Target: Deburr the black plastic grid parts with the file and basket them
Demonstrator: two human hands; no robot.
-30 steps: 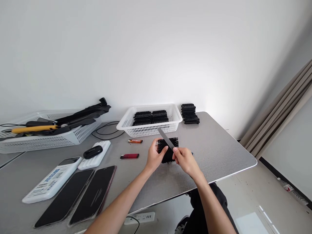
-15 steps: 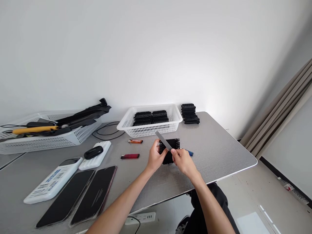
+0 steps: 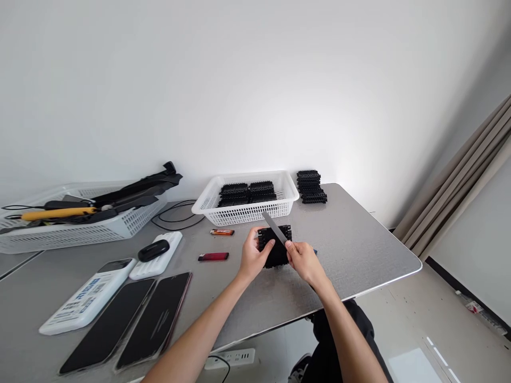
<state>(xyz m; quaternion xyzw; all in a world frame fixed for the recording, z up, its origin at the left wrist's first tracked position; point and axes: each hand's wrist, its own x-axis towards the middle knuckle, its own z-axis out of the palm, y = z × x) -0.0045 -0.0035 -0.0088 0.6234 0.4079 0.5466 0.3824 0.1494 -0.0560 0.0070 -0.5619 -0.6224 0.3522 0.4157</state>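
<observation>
My left hand [image 3: 254,251] is closed around the left side of a black plastic piece [image 3: 275,256] with toothed edges, its thumb on the face. The piece is held up over the front part of the table. My right hand [image 3: 302,259] grips a flat grey metal file [image 3: 274,228], which slants up and left across the top of the piece. Whether the file touches the piece I cannot tell. A blue object [image 3: 315,251] lies behind my right hand, mostly hidden.
A white basket [image 3: 239,216] holds several similar black pieces, with more stacked beside it [image 3: 311,186]. Orange [image 3: 222,232] and red [image 3: 213,256] lighters lie left of my hands. Phones [image 3: 154,322], power banks [image 3: 88,298] and a tool basket [image 3: 131,222] fill the left side.
The file has shifted slightly to the right across the black piece, along with my right hand. My left hand has turned the piece a little. The blue object is more covered now.
</observation>
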